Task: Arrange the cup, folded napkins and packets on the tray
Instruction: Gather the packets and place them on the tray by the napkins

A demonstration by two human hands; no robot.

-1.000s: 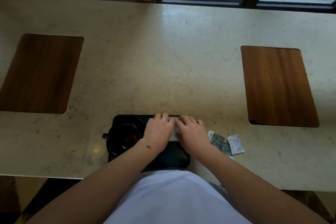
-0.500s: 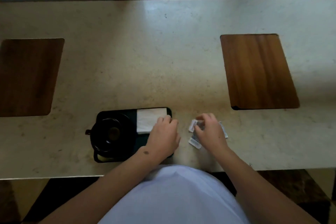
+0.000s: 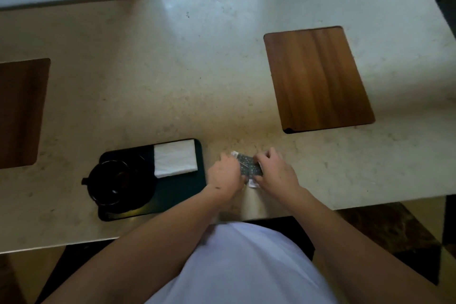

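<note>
Both hands on the packets, just right of the tray

The left hand (image 3: 225, 175) and right hand (image 3: 274, 171) close in from either side on the packets (image 3: 249, 166), fingers curled round the small flat stack's edges; dark speckled faces on top, a white corner poking out at the near end and another at the far left, long axis running near to far with a slight tilt. How many packets there are is hard to make out. They sit on the pale, mottled stone worktop (image 3: 172, 69). On the left, the dark rounded tray (image 3: 187, 195) carries a white, soft-textured folded napkin (image 3: 175, 161) at its far right corner and a black cup (image 3: 118, 181), its inside lost in shadow. Two wooden boards lie farther off: one on the right (image 3: 318, 79), one cut off at the left edge (image 3: 19, 111).
</note>
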